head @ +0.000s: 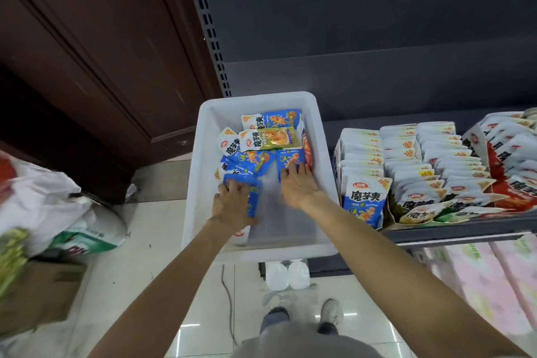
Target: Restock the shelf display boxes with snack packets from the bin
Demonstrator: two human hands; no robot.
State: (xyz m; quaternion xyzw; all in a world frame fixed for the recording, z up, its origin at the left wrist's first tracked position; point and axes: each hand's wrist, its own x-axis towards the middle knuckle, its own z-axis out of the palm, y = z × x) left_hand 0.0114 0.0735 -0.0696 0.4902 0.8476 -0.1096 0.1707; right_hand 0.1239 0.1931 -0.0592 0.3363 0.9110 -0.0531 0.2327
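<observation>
Fingers (232, 184) of the left hand (231, 206) are being curled over a blue snack packet (252, 197), which is being gripped near the bin's left wall, its long axis running from the near rim toward the far rim. Fingers of the right hand (296, 183) are being held fairly straight and spread narrowly, pressed onto another blue packet (290, 158) beside the right wall; whether it is being pinched cannot be told.

Both hands are being kept inside a white plastic bin (261, 253), rectangular with rounded corners and a smooth, translucent floor, which is being carried at the left end of a dark metal shelf (465, 234). More glossy packets, blue, green and red, are being heaped loosely at the bin's far end, a green packet (270, 139) lying crosswise on top.

To the right, cardboard display boxes (406, 171) are being filled with upright rows of packets, faces turned toward the aisle. A perforated grey upright (209, 23) is seen behind, a dark wooden door (87, 52) at the left, and pale glossy floor tiles (151, 256) below, with white plastic bags (43, 197) lying on them.
</observation>
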